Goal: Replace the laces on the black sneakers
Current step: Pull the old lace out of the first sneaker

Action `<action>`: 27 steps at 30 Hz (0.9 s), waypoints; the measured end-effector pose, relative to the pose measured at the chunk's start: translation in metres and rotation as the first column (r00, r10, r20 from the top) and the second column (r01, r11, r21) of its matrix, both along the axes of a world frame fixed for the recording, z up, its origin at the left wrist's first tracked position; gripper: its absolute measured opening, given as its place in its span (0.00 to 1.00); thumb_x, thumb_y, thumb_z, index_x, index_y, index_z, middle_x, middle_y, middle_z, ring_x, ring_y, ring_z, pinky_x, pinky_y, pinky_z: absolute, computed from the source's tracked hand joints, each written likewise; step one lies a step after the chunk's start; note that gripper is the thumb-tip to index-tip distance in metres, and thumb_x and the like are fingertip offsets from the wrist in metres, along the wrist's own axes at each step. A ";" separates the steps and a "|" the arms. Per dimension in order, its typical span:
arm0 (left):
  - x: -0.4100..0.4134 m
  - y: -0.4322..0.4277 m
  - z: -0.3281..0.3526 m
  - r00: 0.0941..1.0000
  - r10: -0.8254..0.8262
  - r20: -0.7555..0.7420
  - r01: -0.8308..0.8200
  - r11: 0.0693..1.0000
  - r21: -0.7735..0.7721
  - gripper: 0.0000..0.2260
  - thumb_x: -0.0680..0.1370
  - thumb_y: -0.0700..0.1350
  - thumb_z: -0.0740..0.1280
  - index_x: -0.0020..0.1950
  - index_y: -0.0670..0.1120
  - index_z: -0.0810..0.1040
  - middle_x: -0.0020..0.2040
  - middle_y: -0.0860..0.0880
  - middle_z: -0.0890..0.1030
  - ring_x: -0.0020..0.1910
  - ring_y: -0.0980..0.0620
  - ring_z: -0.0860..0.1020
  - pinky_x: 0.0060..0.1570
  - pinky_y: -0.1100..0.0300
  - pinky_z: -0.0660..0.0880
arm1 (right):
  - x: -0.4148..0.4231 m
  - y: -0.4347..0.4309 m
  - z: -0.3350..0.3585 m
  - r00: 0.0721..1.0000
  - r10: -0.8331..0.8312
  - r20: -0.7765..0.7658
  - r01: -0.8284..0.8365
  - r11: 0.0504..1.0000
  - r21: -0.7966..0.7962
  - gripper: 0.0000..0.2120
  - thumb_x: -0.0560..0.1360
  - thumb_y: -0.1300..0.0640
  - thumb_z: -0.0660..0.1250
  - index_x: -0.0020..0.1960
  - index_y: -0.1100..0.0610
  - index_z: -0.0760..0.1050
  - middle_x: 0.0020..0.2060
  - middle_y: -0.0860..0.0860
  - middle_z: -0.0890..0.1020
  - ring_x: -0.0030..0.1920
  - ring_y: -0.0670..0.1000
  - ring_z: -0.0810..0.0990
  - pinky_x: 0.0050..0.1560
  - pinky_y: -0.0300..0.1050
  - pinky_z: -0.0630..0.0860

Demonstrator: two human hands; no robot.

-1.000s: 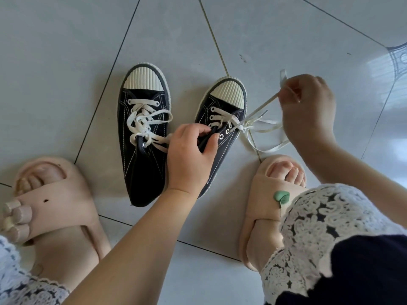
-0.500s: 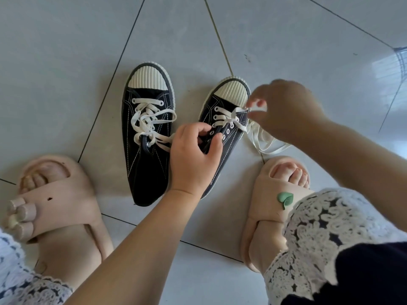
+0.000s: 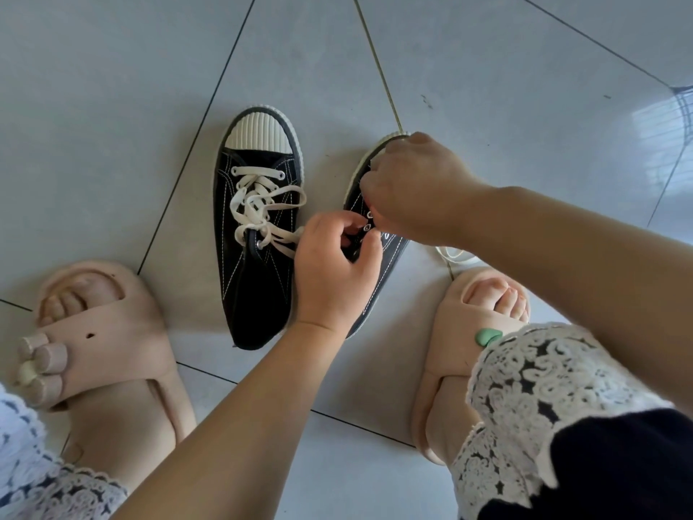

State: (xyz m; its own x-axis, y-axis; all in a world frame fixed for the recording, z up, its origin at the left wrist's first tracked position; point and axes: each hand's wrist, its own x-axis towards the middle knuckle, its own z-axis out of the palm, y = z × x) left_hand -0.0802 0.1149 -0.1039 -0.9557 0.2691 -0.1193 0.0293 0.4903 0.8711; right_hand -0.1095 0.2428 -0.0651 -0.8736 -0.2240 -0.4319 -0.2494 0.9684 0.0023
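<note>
Viewing: the head camera looks down at grey floor tiles (image 3: 112, 106); I read everything from this one view.
Left shoe (image 3: 255, 279): black, with a pale ribbed toe cap, flat on the tiles, toe pointing away from the person. Neither hand holds it.
Lace (image 3: 258, 208): cream, threaded through the left shoe's eyelets and loosely crossed, its ends trailing toward the left hand.
Right shoe (image 3: 378, 290): just beside the left shoe, toe angled outward. I see only its sole edge, a strip of black side and part of the toe rim.
Eyelets (image 3: 366, 227): two metal rings of the right shoe show in the gap between the hands.
Left hand (image 3: 333, 268): fingers and thumb curled, gripping the right shoe's upper at the opening.
Right hand (image 3: 408, 189): lies over the front of the right shoe, knuckles up, fingers curled under at the eyelet row. The fingertips are hidden, so I cannot tell what they hold.
Loose lace (image 3: 455, 253): a cream loop on the tiles right of the right shoe, showing below the right forearm.
Blocking: the right hand and forearm cover the toe cap and front eyelets; the left hand and wrist cover the middle.
Left slipper (image 3: 101, 332): beige, on a foot, lower left.
Right slipper (image 3: 442, 332): beige, on a foot, near the loose lace.
Leaf (image 3: 487, 336): a green charm on the right slipper's strap.
Hem (image 3: 543, 388): white lace trim on dark cloth, covering the right ankle.
</note>
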 end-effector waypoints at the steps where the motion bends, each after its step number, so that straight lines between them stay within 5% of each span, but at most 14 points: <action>1: 0.000 0.000 0.000 1.000 -0.005 -0.004 0.005 1.000 0.004 0.06 0.70 0.42 0.67 0.42 0.40 0.78 0.38 0.53 0.73 0.38 0.46 0.76 0.43 0.54 0.73 | 0.000 0.002 0.001 0.999 -0.050 0.012 0.050 0.998 -0.040 0.07 0.73 0.60 0.56 0.37 0.55 0.69 0.36 0.49 0.70 0.42 0.54 0.68 0.44 0.45 0.62; 3: 0.000 -0.001 0.000 1.000 -0.010 -0.012 0.010 1.000 0.008 0.07 0.70 0.43 0.67 0.43 0.40 0.77 0.39 0.52 0.73 0.39 0.47 0.75 0.44 0.55 0.73 | -0.001 0.011 0.003 0.951 -0.300 0.073 0.308 0.936 -0.168 0.08 0.73 0.60 0.57 0.40 0.60 0.72 0.38 0.53 0.73 0.43 0.55 0.70 0.43 0.46 0.65; 5: -0.001 -0.003 -0.002 1.000 0.018 -0.014 -0.018 1.000 0.003 0.08 0.70 0.44 0.67 0.44 0.40 0.77 0.39 0.52 0.73 0.40 0.48 0.75 0.44 0.60 0.72 | 0.002 0.019 0.006 0.817 -0.545 0.187 0.576 0.761 -0.300 0.11 0.74 0.60 0.57 0.47 0.65 0.76 0.43 0.58 0.77 0.44 0.57 0.74 0.43 0.47 0.72; 8: -0.003 -0.004 -0.003 0.998 0.058 0.003 -0.058 0.998 0.003 0.09 0.70 0.45 0.67 0.45 0.41 0.77 0.40 0.52 0.73 0.40 0.49 0.75 0.44 0.63 0.71 | 0.014 0.024 0.003 0.672 -0.689 0.272 0.732 0.562 -0.386 0.12 0.75 0.60 0.59 0.48 0.69 0.76 0.42 0.62 0.79 0.39 0.55 0.73 0.38 0.45 0.67; 13: -0.003 -0.003 -0.003 0.999 0.052 0.005 -0.052 0.999 -0.003 0.08 0.70 0.44 0.67 0.45 0.41 0.77 0.40 0.54 0.72 0.41 0.49 0.75 0.45 0.63 0.70 | 0.005 0.029 0.005 0.768 -0.597 0.232 0.629 0.637 -0.445 0.12 0.74 0.51 0.66 0.55 0.52 0.77 0.45 0.46 0.77 0.46 0.45 0.73 0.45 0.34 0.66; 15: -0.003 -0.003 -0.003 0.999 0.051 0.006 -0.051 0.999 -0.006 0.08 0.69 0.45 0.67 0.45 0.41 0.77 0.40 0.53 0.72 0.41 0.48 0.75 0.45 0.62 0.71 | -0.001 0.020 0.007 0.846 -0.490 0.210 0.528 0.722 -0.446 0.15 0.73 0.50 0.67 0.59 0.49 0.76 0.50 0.47 0.77 0.51 0.47 0.73 0.50 0.38 0.68; 18: -0.004 -0.003 -0.003 0.999 0.042 0.007 -0.042 0.999 -0.011 0.09 0.69 0.45 0.67 0.44 0.40 0.77 0.40 0.51 0.74 0.41 0.47 0.75 0.45 0.59 0.71 | -0.004 0.002 0.001 0.963 -0.253 0.092 0.268 0.935 -0.231 0.11 0.75 0.53 0.65 0.56 0.48 0.77 0.55 0.49 0.75 0.59 0.52 0.70 0.53 0.44 0.65; 20: -0.004 -0.003 -0.002 0.999 0.042 0.004 -0.042 0.999 -0.016 0.09 0.69 0.44 0.67 0.45 0.40 0.77 0.40 0.51 0.74 0.41 0.48 0.75 0.45 0.60 0.71 | -0.009 0.004 -0.001 0.950 -0.311 0.028 0.309 0.925 -0.221 0.08 0.75 0.58 0.64 0.50 0.49 0.79 0.52 0.49 0.77 0.56 0.53 0.72 0.49 0.42 0.64; 21: -0.004 -0.003 -0.002 0.999 0.045 0.004 -0.045 0.999 -0.020 0.09 0.69 0.44 0.67 0.45 0.40 0.77 0.40 0.52 0.73 0.41 0.49 0.75 0.45 0.61 0.70 | -0.012 0.009 -0.002 0.873 -0.485 0.044 0.474 0.825 -0.307 0.08 0.75 0.60 0.64 0.48 0.50 0.79 0.50 0.49 0.78 0.53 0.52 0.75 0.48 0.41 0.66; 22: -0.004 -0.004 -0.002 0.999 0.046 0.004 -0.046 0.999 -0.022 0.09 0.70 0.45 0.67 0.45 0.40 0.77 0.40 0.52 0.73 0.41 0.49 0.74 0.45 0.63 0.70 | -0.014 0.015 0.001 0.704 -0.698 0.133 0.673 0.595 -0.440 0.07 0.75 0.60 0.64 0.46 0.52 0.80 0.47 0.49 0.79 0.48 0.50 0.76 0.46 0.40 0.68; 24: -0.004 -0.004 -0.002 0.999 0.049 0.015 -0.049 0.999 -0.016 0.09 0.70 0.45 0.67 0.45 0.41 0.77 0.40 0.52 0.73 0.41 0.50 0.74 0.45 0.64 0.70 | -0.011 0.024 0.009 0.241 -0.837 0.491 0.817 -0.098 -0.568 0.07 0.76 0.61 0.64 0.40 0.55 0.78 0.38 0.49 0.79 0.40 0.46 0.76 0.45 0.41 0.72; 25: -0.004 -0.004 -0.002 0.998 0.052 0.027 -0.052 0.999 -0.008 0.09 0.70 0.45 0.67 0.46 0.41 0.77 0.41 0.51 0.73 0.42 0.49 0.75 0.45 0.63 0.71 | -0.006 0.027 0.009 0.109 -0.794 0.598 0.814 -0.274 -0.512 0.09 0.77 0.61 0.63 0.38 0.55 0.76 0.35 0.48 0.77 0.38 0.45 0.75 0.44 0.41 0.73; 26: -0.004 -0.004 -0.002 0.998 0.054 0.036 -0.054 0.999 -0.002 0.09 0.70 0.45 0.67 0.46 0.41 0.77 0.41 0.51 0.73 0.42 0.49 0.75 0.46 0.61 0.71 | -0.001 0.029 0.007 0.080 -0.777 0.625 0.842 -0.282 -0.459 0.10 0.78 0.61 0.62 0.38 0.55 0.75 0.34 0.48 0.76 0.37 0.46 0.74 0.43 0.41 0.73; 27: -0.005 -0.004 -0.002 0.998 0.056 0.038 -0.056 0.998 -0.001 0.09 0.70 0.45 0.67 0.46 0.41 0.77 0.41 0.52 0.73 0.42 0.49 0.75 0.46 0.60 0.72 | 0.003 0.030 0.003 0.141 -0.805 0.576 0.888 -0.154 -0.433 0.09 0.78 0.60 0.61 0.40 0.56 0.76 0.34 0.48 0.75 0.38 0.47 0.73 0.42 0.41 0.72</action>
